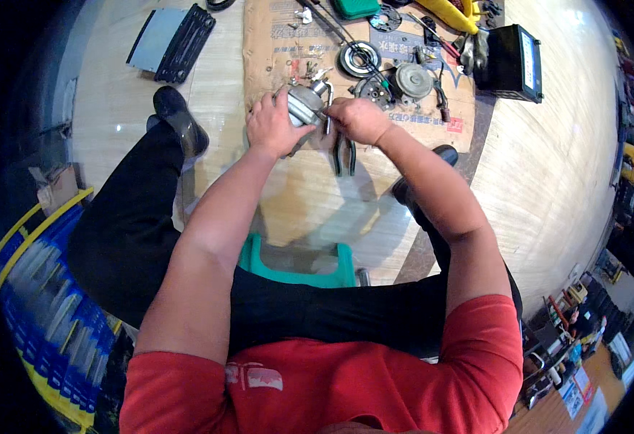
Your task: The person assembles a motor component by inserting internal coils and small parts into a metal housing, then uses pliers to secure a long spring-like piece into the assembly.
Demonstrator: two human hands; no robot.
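Observation:
My left hand (270, 124) is wrapped round a silvery metal housing (304, 107) with a short shaft, held low over the cardboard. At the right side of that housing my right hand (361, 120) is closed, fingertips pinched together; whatever is between them is too small to make out. A bent metal rod (330, 94), like an L-shaped wrench, shows just beside those fingertips. Dark-handled pliers (344, 156) lie right below my right hand, their handles toward me.
Flattened cardboard (270, 43) bears a ring-shaped part (359, 58), a round grey metal part (413, 81) and several small pieces. A black battery (511, 64) stands at the right. A finned black unit (185, 45) lies far left. A green stool (299, 278) is beneath me.

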